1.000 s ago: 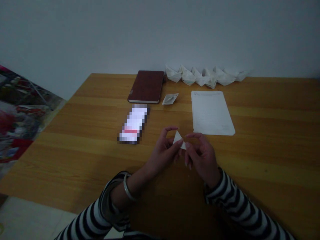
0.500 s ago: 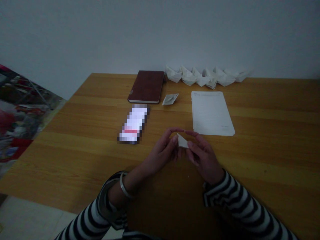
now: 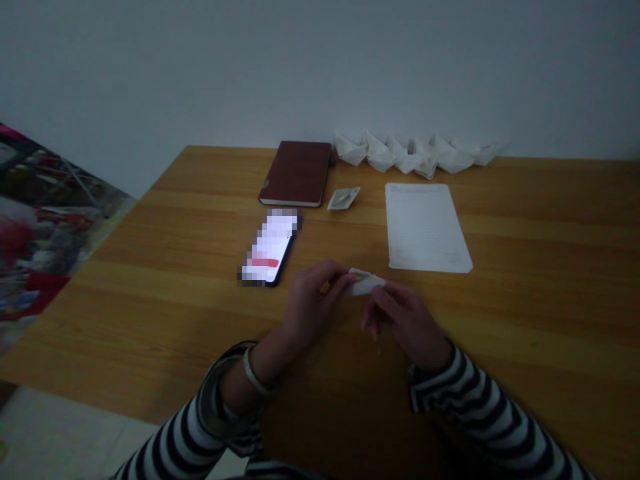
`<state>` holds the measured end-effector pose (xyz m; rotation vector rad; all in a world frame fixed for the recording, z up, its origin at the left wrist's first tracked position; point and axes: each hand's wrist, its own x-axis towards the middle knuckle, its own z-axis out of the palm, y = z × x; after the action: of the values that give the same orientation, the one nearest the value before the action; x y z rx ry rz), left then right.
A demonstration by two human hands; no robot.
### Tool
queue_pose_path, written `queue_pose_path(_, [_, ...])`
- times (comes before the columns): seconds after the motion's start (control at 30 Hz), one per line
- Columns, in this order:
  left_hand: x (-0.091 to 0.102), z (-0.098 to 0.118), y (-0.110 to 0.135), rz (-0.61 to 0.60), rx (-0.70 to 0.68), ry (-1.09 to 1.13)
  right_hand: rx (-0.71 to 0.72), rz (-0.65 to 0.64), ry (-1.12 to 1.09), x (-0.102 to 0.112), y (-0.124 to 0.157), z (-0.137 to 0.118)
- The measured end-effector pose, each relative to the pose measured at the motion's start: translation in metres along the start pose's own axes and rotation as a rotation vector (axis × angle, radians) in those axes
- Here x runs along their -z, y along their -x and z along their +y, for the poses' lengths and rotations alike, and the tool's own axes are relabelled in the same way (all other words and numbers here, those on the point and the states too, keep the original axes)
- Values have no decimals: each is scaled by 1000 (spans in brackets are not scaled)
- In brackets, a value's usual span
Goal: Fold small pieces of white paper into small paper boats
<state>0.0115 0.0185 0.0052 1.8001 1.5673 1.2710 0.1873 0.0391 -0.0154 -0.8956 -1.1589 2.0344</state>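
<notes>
On the tabletop, left hand and right hand fingers pinch folded paper.

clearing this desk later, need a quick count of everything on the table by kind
paper boats in the row: 6
small paper boat: 1
brown notebook: 1
phone: 1
sheet of paper: 1
held folded paper: 1
total: 11

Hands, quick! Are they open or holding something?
Left hand: closed, holding folded white paper.
Right hand: closed, holding that paper too.
</notes>
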Motion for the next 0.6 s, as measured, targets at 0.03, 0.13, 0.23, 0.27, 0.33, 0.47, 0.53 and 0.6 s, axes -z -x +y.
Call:
queue_pose_path(0.03, [-1, 0, 0, 6, 43, 0, 43, 45, 79, 0, 0, 0])
queue_pose_path(0.13, [-6, 0, 1, -82, 227, 141, 164, 237, 238, 1, 0, -2])
queue_pose_path(0.23, [-12, 0, 2, -170, 413, 428, 181, 312, 215, 6, -2, -4])
queue_pose_path(0.27, [-13, 0, 2, -189, 456, 520, 174, 307, 199, 8, -3, -4])
queue_pose_path(0.33, [-12, 0, 1, -219, 509, 648, 163, 292, 173, 11, -4, -5])
queue_pose_path(0.47, [-4, -1, -4, -279, 554, 724, 135, 246, 135, 16, -7, -6])
queue_pose_path(0.53, [1, -2, -6, -344, 556, 730, 128, 247, 134, 17, -7, -6])
queue_pose_path(0.6, [4, -2, -7, -441, 553, 732, 132, 277, 133, 19, -5, -6])
